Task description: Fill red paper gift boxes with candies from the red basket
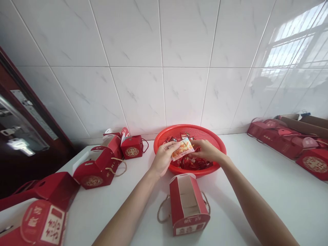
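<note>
My left hand pinches a small orange and white packet above the left part of a red plastic basket. Red-wrapped sweets fill the bottom of the basket. Over its right part, my right hand reaches in beside the packet; its fingertips are among the sweets and partly hidden, so what they hold cannot be made out. Just in front of the basket stands a red box with its top open and rope handles at both sides. Its inside looks bare.
More red boxes with rope handles stand along the left side of the white table. At the right back is a row of red boxes beside a brown carton. A tiled wall rises behind; keys hang from a door at left.
</note>
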`<action>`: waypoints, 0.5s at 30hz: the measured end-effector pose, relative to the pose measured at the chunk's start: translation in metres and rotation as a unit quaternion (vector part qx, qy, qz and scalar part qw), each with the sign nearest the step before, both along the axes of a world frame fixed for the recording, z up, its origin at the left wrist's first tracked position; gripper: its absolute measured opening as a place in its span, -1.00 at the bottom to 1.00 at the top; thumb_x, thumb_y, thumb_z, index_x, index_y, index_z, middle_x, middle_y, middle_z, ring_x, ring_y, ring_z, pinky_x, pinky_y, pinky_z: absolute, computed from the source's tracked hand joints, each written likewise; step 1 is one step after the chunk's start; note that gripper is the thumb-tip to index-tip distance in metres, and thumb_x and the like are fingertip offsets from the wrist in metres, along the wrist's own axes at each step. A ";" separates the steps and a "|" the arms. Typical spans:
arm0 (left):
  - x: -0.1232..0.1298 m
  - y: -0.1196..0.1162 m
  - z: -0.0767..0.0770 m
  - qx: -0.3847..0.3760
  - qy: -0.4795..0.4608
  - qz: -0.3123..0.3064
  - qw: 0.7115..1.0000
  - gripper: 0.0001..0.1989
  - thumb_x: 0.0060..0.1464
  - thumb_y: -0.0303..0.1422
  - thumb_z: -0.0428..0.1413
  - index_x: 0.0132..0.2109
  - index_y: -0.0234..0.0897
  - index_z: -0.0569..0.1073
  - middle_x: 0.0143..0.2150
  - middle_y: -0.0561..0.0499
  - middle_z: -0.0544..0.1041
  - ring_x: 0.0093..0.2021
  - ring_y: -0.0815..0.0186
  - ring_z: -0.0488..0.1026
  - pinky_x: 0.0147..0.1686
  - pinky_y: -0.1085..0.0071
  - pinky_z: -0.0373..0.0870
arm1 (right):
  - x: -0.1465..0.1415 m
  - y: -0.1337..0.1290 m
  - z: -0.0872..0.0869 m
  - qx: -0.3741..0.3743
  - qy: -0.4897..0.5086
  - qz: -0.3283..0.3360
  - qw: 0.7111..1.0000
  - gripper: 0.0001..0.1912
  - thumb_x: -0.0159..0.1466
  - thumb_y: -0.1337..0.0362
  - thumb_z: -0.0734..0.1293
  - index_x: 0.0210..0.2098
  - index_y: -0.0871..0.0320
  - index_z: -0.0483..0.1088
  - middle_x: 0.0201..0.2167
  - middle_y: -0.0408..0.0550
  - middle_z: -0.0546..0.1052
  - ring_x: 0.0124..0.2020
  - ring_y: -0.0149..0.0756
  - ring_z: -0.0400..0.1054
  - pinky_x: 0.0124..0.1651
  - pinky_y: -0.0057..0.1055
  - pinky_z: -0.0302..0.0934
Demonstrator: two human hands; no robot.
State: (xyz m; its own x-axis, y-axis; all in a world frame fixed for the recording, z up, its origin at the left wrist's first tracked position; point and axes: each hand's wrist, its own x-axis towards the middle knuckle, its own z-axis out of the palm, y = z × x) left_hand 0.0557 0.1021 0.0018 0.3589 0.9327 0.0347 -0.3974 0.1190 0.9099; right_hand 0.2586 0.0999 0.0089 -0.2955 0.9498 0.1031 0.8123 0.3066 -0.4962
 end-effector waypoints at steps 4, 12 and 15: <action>-0.001 0.002 0.000 -0.027 -0.040 0.033 0.998 -0.71 -0.24 -0.24 0.49 -0.40 -0.31 0.62 -0.19 -0.07 0.66 -0.07 0.19 0.58 -0.10 0.36 0.53 | 0.003 -0.002 0.002 0.014 0.237 -0.006 0.971 -0.75 0.15 0.23 0.43 -0.17 0.09 0.43 -0.18 -0.03 0.62 -0.09 -0.11 0.54 -0.13 -0.26 0.40; -0.004 0.006 -0.002 -0.048 -0.045 0.048 0.997 -0.79 -0.09 -0.30 0.40 -0.34 -0.32 0.60 -0.21 -0.08 0.67 -0.04 0.14 0.60 -0.12 0.37 0.51 | 0.003 -0.010 0.008 -0.025 0.431 0.016 0.902 -0.62 0.18 0.23 0.41 -0.01 0.06 0.38 0.01 0.02 0.63 -0.10 -0.17 0.56 0.02 -0.15 0.44; -0.005 0.006 -0.002 -0.043 -0.054 0.052 0.996 -0.79 -0.10 -0.33 0.42 -0.36 -0.32 0.57 -0.20 -0.06 0.66 -0.02 0.13 0.60 -0.06 0.34 0.52 | 0.003 -0.008 0.006 -0.016 0.455 0.012 0.890 -0.61 0.16 0.21 0.45 -0.03 0.07 0.39 0.02 0.02 0.62 -0.10 -0.16 0.56 0.05 -0.13 0.42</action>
State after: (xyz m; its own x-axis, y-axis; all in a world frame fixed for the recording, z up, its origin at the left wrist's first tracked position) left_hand 0.0507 0.1077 -0.0004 0.2593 0.9657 -0.0144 -0.5073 0.1489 0.8488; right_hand 0.2616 0.0915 0.0153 -0.1238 0.9510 0.2833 0.0620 0.2923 -0.9543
